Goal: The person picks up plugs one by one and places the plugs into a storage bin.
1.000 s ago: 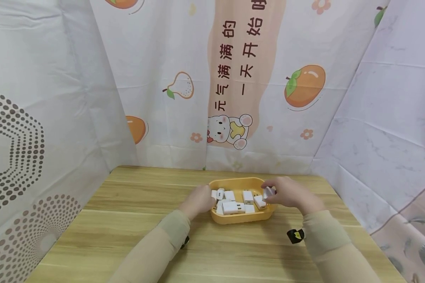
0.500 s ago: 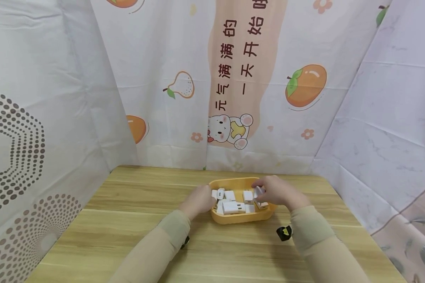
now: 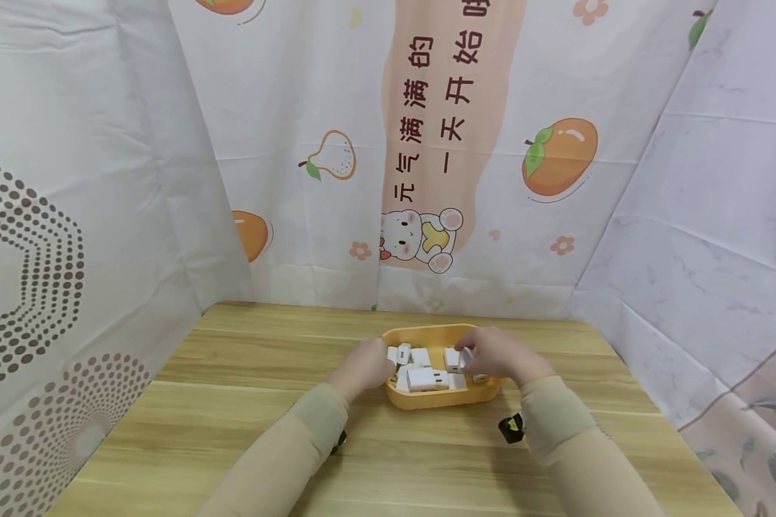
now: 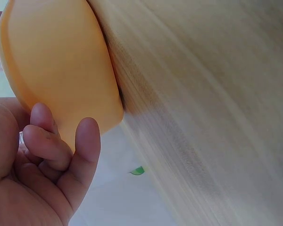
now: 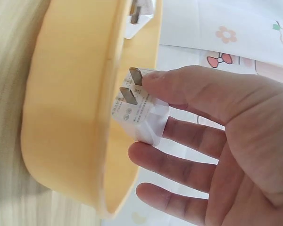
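A yellow plastic basket (image 3: 440, 399) sits on the wooden table with several white plug chargers (image 3: 422, 379) inside. My left hand (image 3: 364, 368) grips the basket's left end; in the left wrist view its fingers (image 4: 42, 141) curl against the yellow wall (image 4: 61, 61), and the rim is partly hidden. Over the basket's right part, my right hand (image 3: 503, 355) pinches one white charger (image 5: 144, 110) between thumb and fingers. Two flat metal prongs and a face with small print show on that charger. Beside it, another charger (image 5: 140, 16) lies in the basket.
Bare wooden table (image 3: 252, 402) surrounds the basket. A printed white curtain (image 3: 297, 215) hangs behind, with more cloth (image 3: 698, 237) at both sides. A small black device with a yellow mark (image 3: 512, 429) sits at the right wrist.
My right hand has moved left with the charger, from the basket's right end further in over the other chargers. The left hand and the basket have stayed in place.
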Demonstrator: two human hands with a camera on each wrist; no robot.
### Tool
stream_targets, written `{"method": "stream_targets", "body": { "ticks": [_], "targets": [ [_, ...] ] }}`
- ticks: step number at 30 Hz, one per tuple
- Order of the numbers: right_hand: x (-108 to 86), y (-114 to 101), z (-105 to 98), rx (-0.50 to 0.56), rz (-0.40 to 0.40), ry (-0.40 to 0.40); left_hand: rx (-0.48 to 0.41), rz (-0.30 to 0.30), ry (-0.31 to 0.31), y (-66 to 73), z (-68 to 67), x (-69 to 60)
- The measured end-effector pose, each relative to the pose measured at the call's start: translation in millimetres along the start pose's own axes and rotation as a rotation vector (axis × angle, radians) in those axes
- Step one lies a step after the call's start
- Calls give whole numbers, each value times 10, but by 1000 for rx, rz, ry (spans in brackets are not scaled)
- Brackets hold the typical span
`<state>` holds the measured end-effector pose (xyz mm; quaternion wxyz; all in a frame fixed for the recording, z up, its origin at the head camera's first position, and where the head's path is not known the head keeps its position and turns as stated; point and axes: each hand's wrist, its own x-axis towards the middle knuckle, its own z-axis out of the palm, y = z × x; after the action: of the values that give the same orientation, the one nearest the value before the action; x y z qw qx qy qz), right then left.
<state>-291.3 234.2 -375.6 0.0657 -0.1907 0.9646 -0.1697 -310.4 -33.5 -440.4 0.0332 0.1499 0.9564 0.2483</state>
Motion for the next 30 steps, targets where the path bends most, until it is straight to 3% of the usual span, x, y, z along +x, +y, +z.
{"method": "stream_targets", "body": {
  "ticks": [15, 30],
  "targets": [
    [88, 66, 207, -52, 64, -20, 3, -19, -7, 12, -8, 1],
    [104, 48, 226, -44, 50, -34, -13, -34, -14, 18, 0, 14]
  ]
}}
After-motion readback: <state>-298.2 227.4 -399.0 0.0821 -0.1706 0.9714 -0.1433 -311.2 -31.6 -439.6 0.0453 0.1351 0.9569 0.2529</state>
